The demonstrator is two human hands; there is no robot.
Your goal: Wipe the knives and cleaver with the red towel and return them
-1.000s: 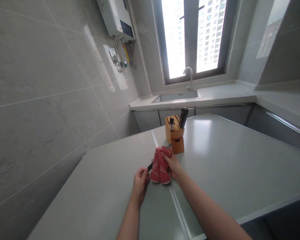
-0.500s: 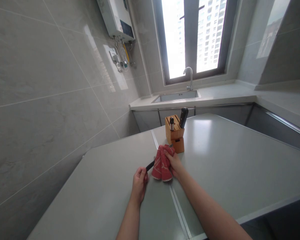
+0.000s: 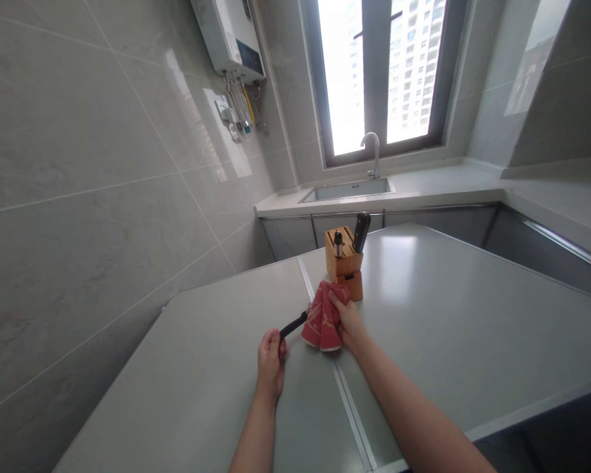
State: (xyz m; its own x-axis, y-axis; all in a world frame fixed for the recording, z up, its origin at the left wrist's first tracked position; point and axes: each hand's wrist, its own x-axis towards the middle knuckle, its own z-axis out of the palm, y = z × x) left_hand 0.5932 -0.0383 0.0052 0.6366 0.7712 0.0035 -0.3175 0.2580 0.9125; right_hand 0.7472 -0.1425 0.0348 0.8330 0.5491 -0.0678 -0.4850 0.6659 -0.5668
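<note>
My left hand is closed around the end of the black handle of a knife, which slants up to the right. The knife's blade is hidden by a red cloth with pale lines. My right hand pinches the folded cloth around the blade, and the cloth's lower corners hang down. Just behind the cloth stands a wooden knife block. In it are a large black-handled knife and a smaller black and silver handle, whose tool is hidden in the block.
Both hands are over a pale table with a metal seam running across it. Beyond lie a counter with a sink and a faucet below a window. A tiled wall rises on the left.
My right hand and the cloth have moved slightly up and right along the blade. More of the black handle shows, and the blade tip seen earlier above the cloth is now covered.
</note>
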